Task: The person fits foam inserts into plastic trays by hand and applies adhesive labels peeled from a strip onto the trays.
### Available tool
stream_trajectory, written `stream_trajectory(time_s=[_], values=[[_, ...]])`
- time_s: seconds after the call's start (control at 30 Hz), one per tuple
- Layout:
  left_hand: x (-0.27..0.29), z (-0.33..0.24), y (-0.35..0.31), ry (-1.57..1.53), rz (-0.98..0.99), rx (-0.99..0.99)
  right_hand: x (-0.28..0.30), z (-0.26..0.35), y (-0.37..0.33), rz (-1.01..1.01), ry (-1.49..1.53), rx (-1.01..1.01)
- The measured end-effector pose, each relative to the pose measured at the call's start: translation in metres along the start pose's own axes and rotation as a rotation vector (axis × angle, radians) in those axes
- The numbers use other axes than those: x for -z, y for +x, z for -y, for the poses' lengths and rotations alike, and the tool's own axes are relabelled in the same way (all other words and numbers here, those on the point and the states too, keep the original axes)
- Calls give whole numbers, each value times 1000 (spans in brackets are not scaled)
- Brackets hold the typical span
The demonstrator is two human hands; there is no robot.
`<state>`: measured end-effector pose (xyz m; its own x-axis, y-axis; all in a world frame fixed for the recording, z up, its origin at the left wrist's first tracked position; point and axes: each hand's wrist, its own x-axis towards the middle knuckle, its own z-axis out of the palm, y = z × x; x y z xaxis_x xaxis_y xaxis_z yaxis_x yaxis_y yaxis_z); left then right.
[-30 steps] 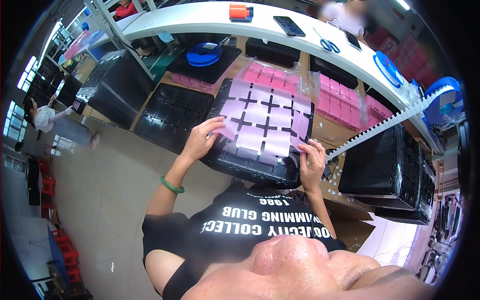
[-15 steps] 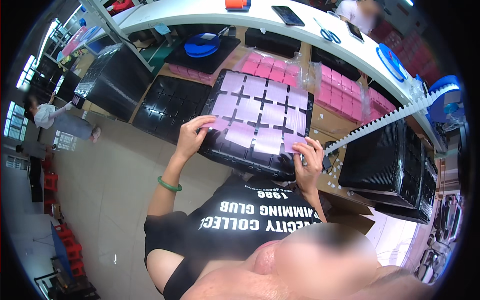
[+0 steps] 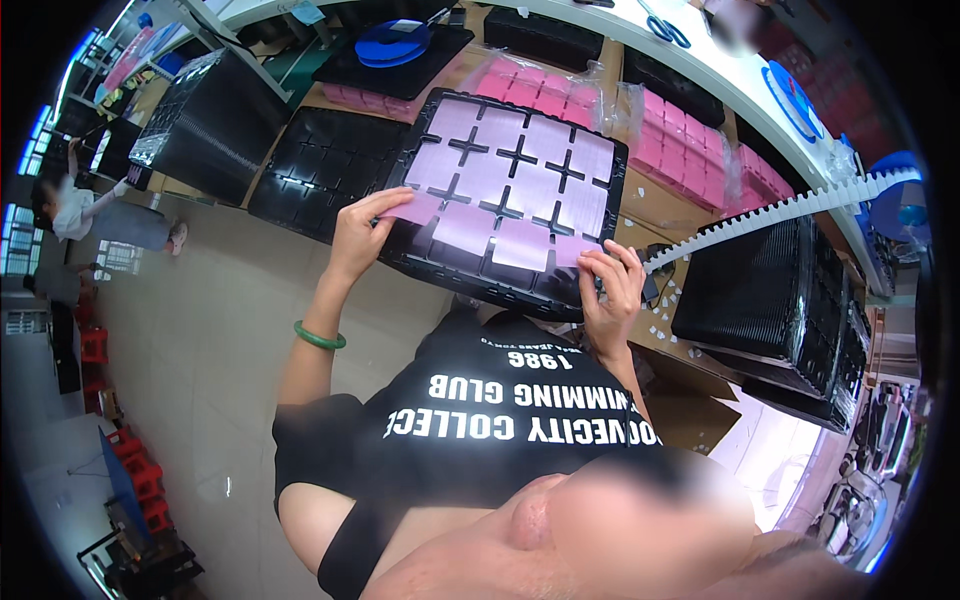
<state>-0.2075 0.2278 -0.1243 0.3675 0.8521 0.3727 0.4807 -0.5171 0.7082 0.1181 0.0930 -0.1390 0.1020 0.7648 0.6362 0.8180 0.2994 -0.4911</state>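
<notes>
lilac rectangular sheets (image 3: 521, 245) lie in rows in a black plastic tray with cross-shaped dividers (image 3: 460, 270), before you. your left hand (image 3: 358, 235) has its fingers pinching the near-left sheet (image 3: 413, 208); your right hand (image 3: 614, 290) pinches the near-right sheet (image 3: 572, 250). beyond, plastic-wrapped pink blocks (image 3: 680, 150) rest on the brown counter (image 3: 642, 212).

Head-worn fisheye camera, wide, left one of a side-by-side pair; looks down over black shirt (image 3: 470, 462) onto left hand (image 3: 358, 233), right hand (image 3: 612, 290) and black tray (image 3: 465, 280) at close range; upright, unmirrored; straight edges bowed toward the rim, corners dark
</notes>
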Motion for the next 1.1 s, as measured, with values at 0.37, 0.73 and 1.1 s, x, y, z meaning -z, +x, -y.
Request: stream_trajectory(time_s=[0.37,0.73,1.1], values=[[-2,9,-9,-59,-41,35,-1,-5,-5,29,-47,-11],[-3,6,-7,-94,-77,56,11,11,3,63,-61,10],[3,16,-18,-223,-43,112,4,2,-4,110,-51,0]])
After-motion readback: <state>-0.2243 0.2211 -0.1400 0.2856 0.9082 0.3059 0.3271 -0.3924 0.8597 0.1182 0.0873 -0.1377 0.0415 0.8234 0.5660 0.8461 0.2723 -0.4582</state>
